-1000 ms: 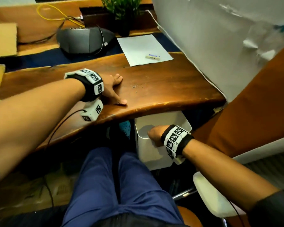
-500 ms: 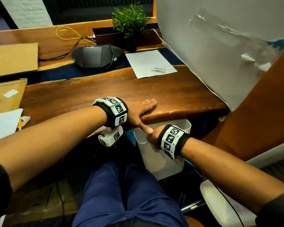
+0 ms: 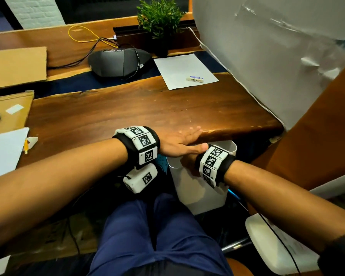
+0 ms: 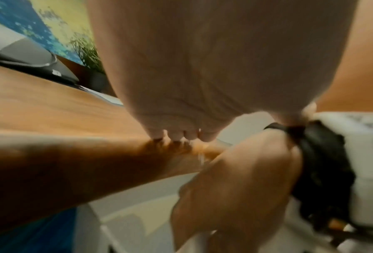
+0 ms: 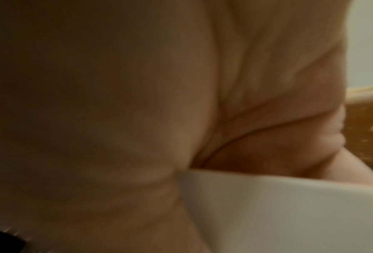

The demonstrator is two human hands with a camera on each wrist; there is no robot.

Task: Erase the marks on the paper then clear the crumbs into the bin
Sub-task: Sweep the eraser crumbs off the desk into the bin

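My left hand (image 3: 187,136) lies flat and open on the front edge of the wooden table (image 3: 127,114), fingers straight and reaching over the lip. Right below it my right hand (image 3: 188,163) grips the rim of the white bin (image 3: 199,198), held up under the table edge. In the left wrist view my left fingertips (image 4: 177,137) touch the table edge above my right hand (image 4: 235,179). The right wrist view shows the bin's rim (image 5: 278,196) against my palm. The white paper (image 3: 179,68) lies far back with the eraser (image 3: 195,79) on it. No crumbs show.
A black speakerphone (image 3: 118,62) with cables and a potted plant (image 3: 161,20) stand at the back. Cardboard (image 3: 16,66), loose paper (image 3: 4,154) and a pencil (image 3: 25,146) lie to the left. A white panel (image 3: 267,56) walls the right side. My legs (image 3: 157,236) are below.
My left hand has slid across the table toward me, from mid-table to the front edge. My right hand has brought the bin up under that edge.
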